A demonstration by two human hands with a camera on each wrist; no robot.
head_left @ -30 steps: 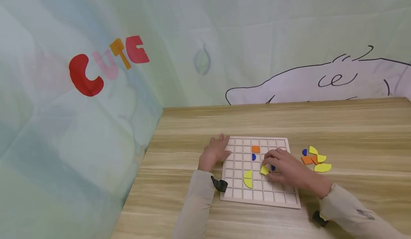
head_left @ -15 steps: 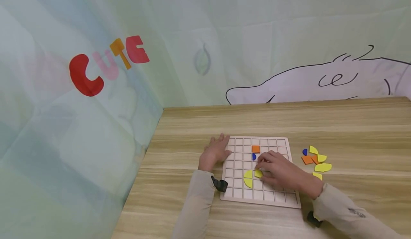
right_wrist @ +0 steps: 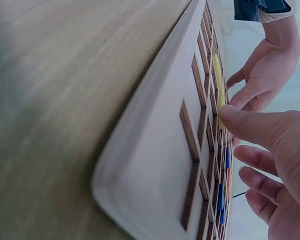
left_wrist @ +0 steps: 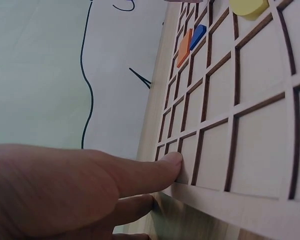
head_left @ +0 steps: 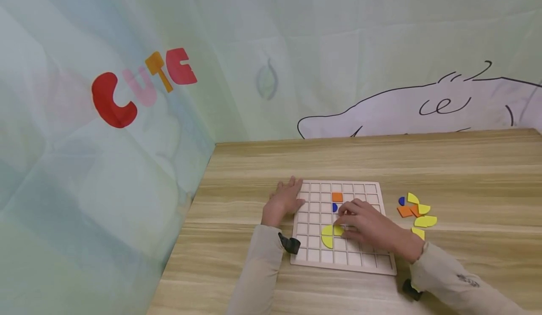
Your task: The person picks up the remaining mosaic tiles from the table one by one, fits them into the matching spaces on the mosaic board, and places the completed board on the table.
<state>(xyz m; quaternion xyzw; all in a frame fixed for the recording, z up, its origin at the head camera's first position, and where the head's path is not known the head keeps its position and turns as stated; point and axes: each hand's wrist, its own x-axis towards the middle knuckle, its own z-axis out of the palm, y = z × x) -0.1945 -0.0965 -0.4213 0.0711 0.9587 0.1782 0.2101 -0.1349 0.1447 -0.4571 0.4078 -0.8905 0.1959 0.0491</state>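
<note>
A pale wooden grid board (head_left: 313, 255) lies flat on the table. My left hand (head_left: 282, 201) rests along its left edge, thumb on the top surface, other fingers extended beside it. Over the middle of the board, my right hand (head_left: 368, 225) pinches a yellow quarter-circle tile (head_left: 338, 231), which sits in a square right of another yellow quarter tile (head_left: 327, 230). Below that one lies a further yellow quarter tile (head_left: 327, 241). Farther up are an orange square tile (head_left: 337, 197) and a blue half-circle tile (head_left: 334, 208). More blue tiles (right_wrist: 220, 197) show in the right wrist view, hidden by my right hand in the head view.
Right of the board is a loose group of tiles: yellow ones (head_left: 426, 221), orange ones (head_left: 404, 211) and a blue half circle (head_left: 402, 201). One yellow tile (head_left: 418, 232) lies close to my right forearm. Printed fabric walls (head_left: 262, 33) stand behind and to the left.
My right hand has moved left across the board with the yellow quarter-circle tile, bringing it down beside the other yellow tiles. The left hand has stayed at the board's edge.
</note>
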